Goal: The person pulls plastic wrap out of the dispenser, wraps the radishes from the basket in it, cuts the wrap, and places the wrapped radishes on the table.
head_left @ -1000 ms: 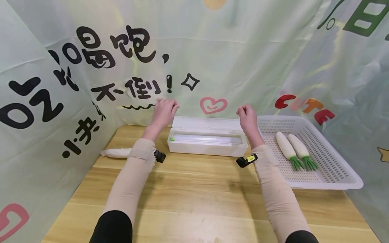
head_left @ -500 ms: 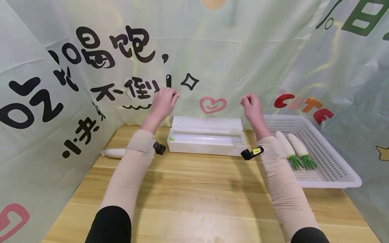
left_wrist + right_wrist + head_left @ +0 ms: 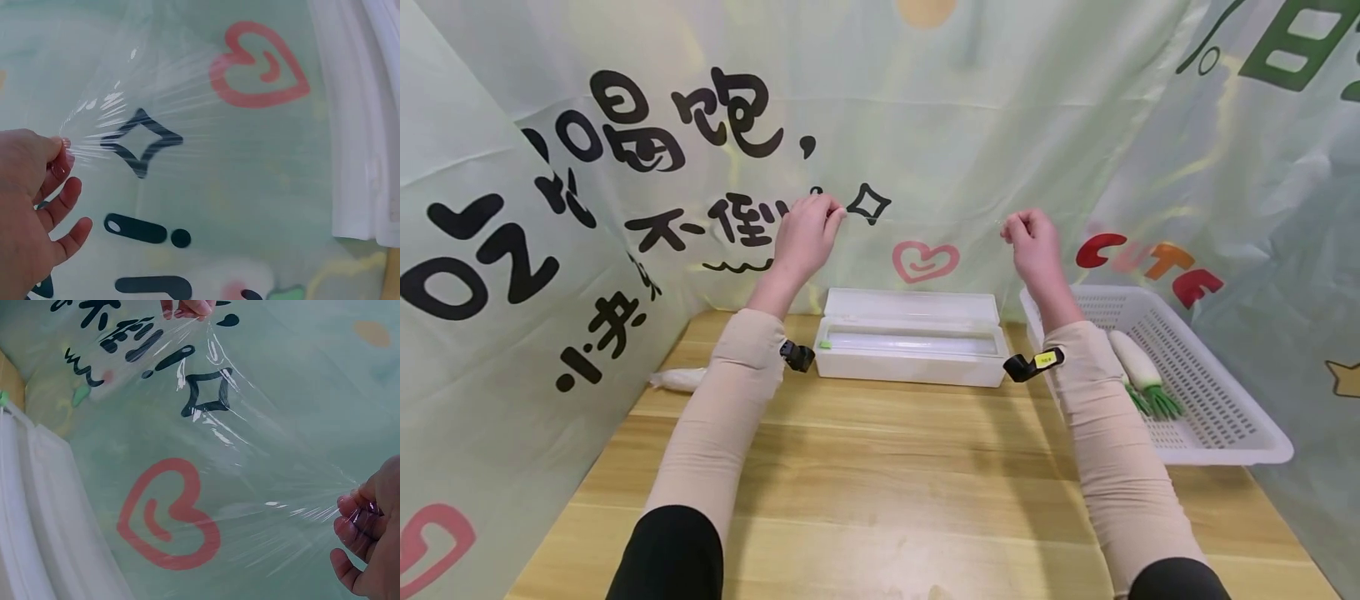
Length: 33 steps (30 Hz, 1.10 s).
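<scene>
A clear sheet of cling film [image 3: 115,103] is stretched between both hands, with creases fanning out from each grip. In the head view, my left hand [image 3: 808,237] is raised above the left end of the white cling film box [image 3: 913,369] and pinches one corner between thumb and forefinger. My right hand [image 3: 1033,246], above the box's right end, pinches the other corner; in the right wrist view some film wraps over its fingers [image 3: 353,531]. The box stands with its lid up, the film roll [image 3: 910,342] showing inside and a small green piece [image 3: 825,344] at its left end.
To the right, a white perforated basket [image 3: 1240,454] holds white radishes [image 3: 1135,358] with green tops, partly behind the right forearm. A white wrapped item [image 3: 677,380] lies at the table's left edge, partly behind the left arm. Printed fabric [image 3: 925,150] hangs close behind the box.
Both hands have risen steadily, pulling the cling film up above the box. My right hand has also shifted rightward, widening the gap between the hands. The box has stayed in place.
</scene>
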Available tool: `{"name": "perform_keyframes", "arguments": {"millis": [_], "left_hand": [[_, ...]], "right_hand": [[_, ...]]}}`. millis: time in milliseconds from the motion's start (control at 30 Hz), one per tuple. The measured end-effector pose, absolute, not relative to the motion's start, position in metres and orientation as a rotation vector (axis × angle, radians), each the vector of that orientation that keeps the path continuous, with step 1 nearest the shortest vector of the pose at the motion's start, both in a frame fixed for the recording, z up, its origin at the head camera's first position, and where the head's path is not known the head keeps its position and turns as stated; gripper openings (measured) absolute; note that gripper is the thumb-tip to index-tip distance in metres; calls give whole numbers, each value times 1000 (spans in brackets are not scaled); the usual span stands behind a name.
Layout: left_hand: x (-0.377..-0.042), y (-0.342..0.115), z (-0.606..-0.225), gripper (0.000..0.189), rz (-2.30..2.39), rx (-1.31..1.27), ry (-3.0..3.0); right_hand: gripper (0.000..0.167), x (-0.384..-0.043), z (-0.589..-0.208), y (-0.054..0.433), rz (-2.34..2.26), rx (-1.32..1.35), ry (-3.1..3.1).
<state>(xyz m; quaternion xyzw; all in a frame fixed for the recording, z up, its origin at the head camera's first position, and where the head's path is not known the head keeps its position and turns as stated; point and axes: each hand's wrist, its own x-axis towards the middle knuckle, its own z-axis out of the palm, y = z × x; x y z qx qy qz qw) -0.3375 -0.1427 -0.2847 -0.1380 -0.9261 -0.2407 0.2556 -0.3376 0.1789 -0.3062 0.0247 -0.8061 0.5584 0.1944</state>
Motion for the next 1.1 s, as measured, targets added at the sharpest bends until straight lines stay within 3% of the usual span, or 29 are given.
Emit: {"name": "perform_keyframes", "arguments": {"millis": [600,1100], "left_hand": [[-321,-140,-252,24,-910,-394,-2501],[-255,-124,-263,18,-1331,-690,-2513]], "right_hand": [[13,-319,-280,194,1676,140,-2222],[9,-283,-300,235,1980,370,-2084]]}}
